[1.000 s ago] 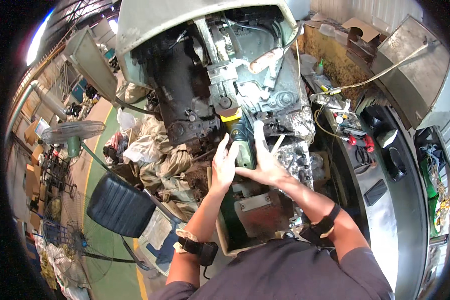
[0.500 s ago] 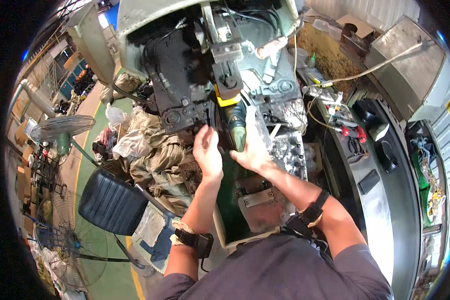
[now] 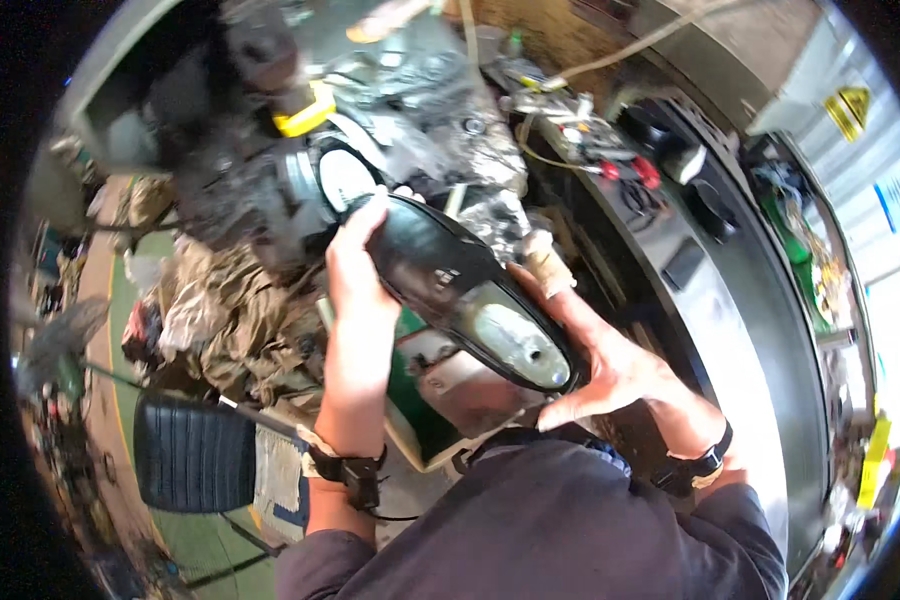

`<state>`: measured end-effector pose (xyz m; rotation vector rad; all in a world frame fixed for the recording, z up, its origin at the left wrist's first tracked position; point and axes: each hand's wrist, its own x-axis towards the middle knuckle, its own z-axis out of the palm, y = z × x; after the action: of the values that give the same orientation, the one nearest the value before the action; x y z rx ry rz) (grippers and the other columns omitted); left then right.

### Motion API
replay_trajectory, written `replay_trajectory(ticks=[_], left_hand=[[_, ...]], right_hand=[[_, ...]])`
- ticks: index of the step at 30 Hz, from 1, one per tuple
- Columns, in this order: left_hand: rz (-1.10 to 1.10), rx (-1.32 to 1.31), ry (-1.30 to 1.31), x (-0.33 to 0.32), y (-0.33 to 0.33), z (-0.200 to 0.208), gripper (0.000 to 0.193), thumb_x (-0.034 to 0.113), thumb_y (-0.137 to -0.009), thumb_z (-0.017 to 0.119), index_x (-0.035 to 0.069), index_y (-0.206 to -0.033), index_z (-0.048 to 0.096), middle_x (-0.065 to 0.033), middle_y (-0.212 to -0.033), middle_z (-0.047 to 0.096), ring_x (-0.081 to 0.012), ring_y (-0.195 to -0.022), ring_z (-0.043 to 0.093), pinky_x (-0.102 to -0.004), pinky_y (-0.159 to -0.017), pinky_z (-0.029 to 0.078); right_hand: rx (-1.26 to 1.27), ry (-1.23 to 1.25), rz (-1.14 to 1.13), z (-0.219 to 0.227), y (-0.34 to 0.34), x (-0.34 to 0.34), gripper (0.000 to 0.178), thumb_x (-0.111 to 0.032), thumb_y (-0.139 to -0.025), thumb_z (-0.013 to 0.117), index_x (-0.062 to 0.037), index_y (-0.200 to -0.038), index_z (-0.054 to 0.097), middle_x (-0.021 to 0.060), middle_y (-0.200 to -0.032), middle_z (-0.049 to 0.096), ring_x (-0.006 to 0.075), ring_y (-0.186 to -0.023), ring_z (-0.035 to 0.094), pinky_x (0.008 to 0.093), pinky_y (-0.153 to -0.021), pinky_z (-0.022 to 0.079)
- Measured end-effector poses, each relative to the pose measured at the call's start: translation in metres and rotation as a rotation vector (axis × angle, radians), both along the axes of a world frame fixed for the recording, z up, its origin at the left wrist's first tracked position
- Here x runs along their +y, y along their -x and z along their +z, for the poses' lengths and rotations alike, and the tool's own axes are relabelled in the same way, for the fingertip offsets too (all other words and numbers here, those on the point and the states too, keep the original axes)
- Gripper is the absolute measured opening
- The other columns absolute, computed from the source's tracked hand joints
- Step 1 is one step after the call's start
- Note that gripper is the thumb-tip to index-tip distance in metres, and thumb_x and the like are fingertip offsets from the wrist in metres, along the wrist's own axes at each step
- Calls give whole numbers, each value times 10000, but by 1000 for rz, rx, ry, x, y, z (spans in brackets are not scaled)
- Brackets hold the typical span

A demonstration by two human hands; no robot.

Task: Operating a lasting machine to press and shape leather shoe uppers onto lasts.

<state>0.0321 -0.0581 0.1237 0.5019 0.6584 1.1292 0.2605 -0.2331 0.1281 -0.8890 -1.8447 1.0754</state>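
Note:
A black shoe upper stretched over a pale last [image 3: 435,265] is in both my hands, slanting from far left to near right. A whitish oval with a small dark hole shows at its near end. My left hand [image 3: 360,265] grips the far end, thumb on top. My right hand [image 3: 610,360] curves around the near end, fingers along its right side and thumb near its tip; one finger has a pale wrapping. Just past my left fingertips, a pale oval part with a dark rim [image 3: 348,180] sits below the machine's yellow ring [image 3: 306,112].
The dark machine [image 3: 230,190] is blurred ahead. To the right runs a bench [image 3: 660,235] with a red-handled tool [image 3: 630,172] and black pieces. Crumpled tan cloth [image 3: 240,310] and a black chair [image 3: 195,450] are at the left.
My view has turned, shifting the machine leftward. The shoe upper on its last is now away from the yellow ring, nearer me, with both hands on it. My left hand was free before.

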Motion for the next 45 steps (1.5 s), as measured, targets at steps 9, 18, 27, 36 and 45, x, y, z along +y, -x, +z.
replay_trajectory(ticks=[9,18,27,36,45], left_hand=[[-144,91,-17,-30,-139,4,293,286,-905,710,50,-1076,683,-85,-996,724,-245,-911,701,-386,-854,566],[-405,297,157,-93,-315,-71,358,290,-910,719,22,-1138,650,-114,-1089,707,-253,-975,697,-425,-868,584],[-956,726,-131,-167,-379,-165,414,237,-980,686,-12,-1305,622,-163,-1204,703,-262,-1109,699,-373,-988,547],[-978,901,-856,-139,-514,-197,390,246,-913,748,-36,-1177,697,-117,-1005,755,-166,-957,702,-308,-861,541],[-604,1023,-1733,-106,-751,-229,816,189,-846,749,48,-1535,334,-251,-1405,545,-379,-1311,526,-492,-1186,314]], right_hand=[[-96,-445,-766,-37,-39,-61,906,-231,-726,921,92,-1435,457,283,-1378,566,424,-1286,583,450,-1100,454],[464,157,-1066,-80,-173,-158,827,-218,-776,893,78,-1436,494,152,-1280,664,179,-1172,614,343,-1086,434],[1104,431,-1518,-192,-435,-442,441,-326,-923,680,-5,-1220,626,140,-1196,666,278,-989,680,426,-814,603],[697,419,-2767,-270,-524,-731,493,-142,-834,806,-43,-1280,620,154,-1129,679,273,-1026,676,422,-816,600],[822,393,-1840,-268,-378,-404,675,-141,-972,687,-17,-1548,360,224,-1121,721,237,-893,727,350,-830,608]])
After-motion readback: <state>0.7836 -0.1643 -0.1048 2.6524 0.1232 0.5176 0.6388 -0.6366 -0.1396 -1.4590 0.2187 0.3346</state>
